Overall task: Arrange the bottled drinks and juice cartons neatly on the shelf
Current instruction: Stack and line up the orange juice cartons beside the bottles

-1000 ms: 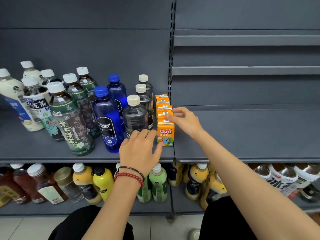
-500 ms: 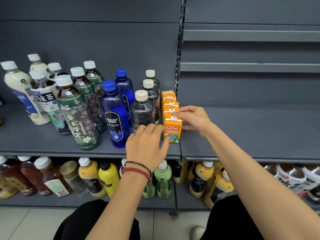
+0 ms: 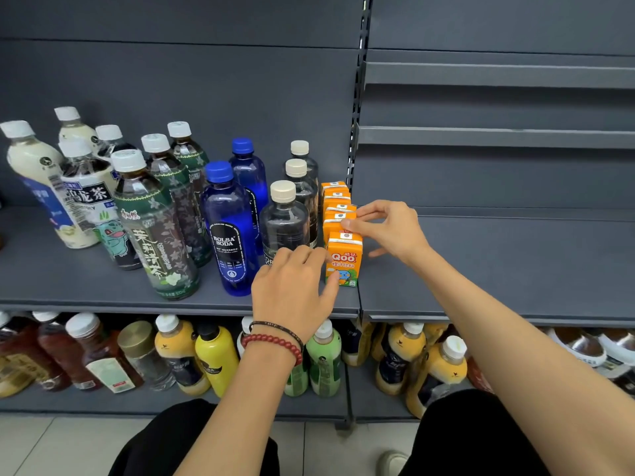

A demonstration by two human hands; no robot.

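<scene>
**Grey shop shelving, both grips on the juice cartons**

Dark grey metal shelving fills the head view, and the middle shelf (image 3: 481, 269) carries the drinks. At its left stand tall tea bottles (image 3: 154, 228) with white caps. Next come two blue Bolsa Soda bottles (image 3: 228, 231), then three clear bottles (image 3: 283, 221) with cream caps, one behind another. Just right of these, at the shelf's joint, a file of orange cartons runs back toward the wall.

The front Qoo carton (image 3: 343, 259) stands upright near the shelf's front edge. The left grip (image 3: 292, 290), with a red bead bracelet (image 3: 275, 343) at the wrist, comes in from the carton's left. Its thumb presses the lower left of the printed face and its curled fingers lie against the left side, their tips hidden beside the nearest clear bottle.

The right grip (image 3: 391, 231) reaches in from the right. Its thumb and bent forefinger pinch the top of the second carton (image 3: 330, 230), directly behind the front one, and its other fingers hang loose above the bare shelf.

Below, a lower shelf holds yellow bottles (image 3: 214, 359), green ones and brown ones.
</scene>
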